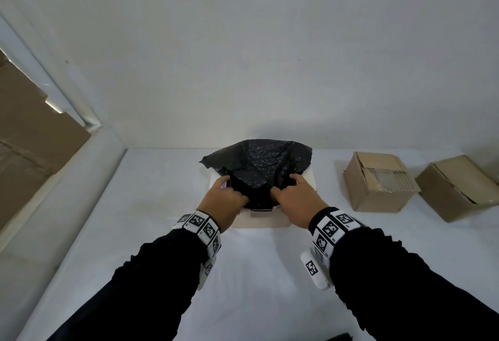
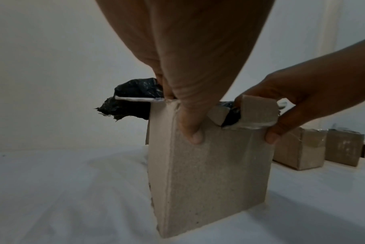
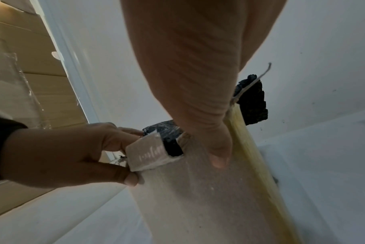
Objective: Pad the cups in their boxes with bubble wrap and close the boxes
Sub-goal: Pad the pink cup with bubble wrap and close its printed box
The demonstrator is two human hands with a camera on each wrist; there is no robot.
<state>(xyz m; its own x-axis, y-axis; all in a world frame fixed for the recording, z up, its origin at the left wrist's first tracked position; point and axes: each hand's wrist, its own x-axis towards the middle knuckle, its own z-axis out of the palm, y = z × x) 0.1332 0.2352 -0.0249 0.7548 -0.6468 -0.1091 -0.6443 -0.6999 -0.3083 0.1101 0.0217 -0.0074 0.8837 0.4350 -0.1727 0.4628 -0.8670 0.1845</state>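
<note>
**Both hands at the open box, black wrap on top**

Head view: your left hand (image 1: 222,201) and right hand (image 1: 298,200) are at the near edge of a pale box (image 1: 266,221) in the middle of the white table (image 1: 135,232). A sheet of black bubble wrap (image 1: 260,161) rises out of the box and spreads over its top. Your fingers curl into the wrap at the opening. Two brown boxes (image 1: 379,184) (image 1: 459,187) stand well apart on the right side, with the flaps down. No cup shows; the wrap covers the inside.

Left wrist view: your left thumb (image 2: 190,128) presses on the front wall of the box (image 2: 208,181), while the other fingers go over the rim, so this grip pinches the box wall. The wrap (image 2: 135,99) hangs out on the far side.

Right wrist view: your right thumb (image 3: 219,153) lies on the front wall, fingers hidden inside, the same pinching grip. The left hand (image 3: 62,153) holds a small flap (image 3: 146,156) between thumb and fingers.
</note>
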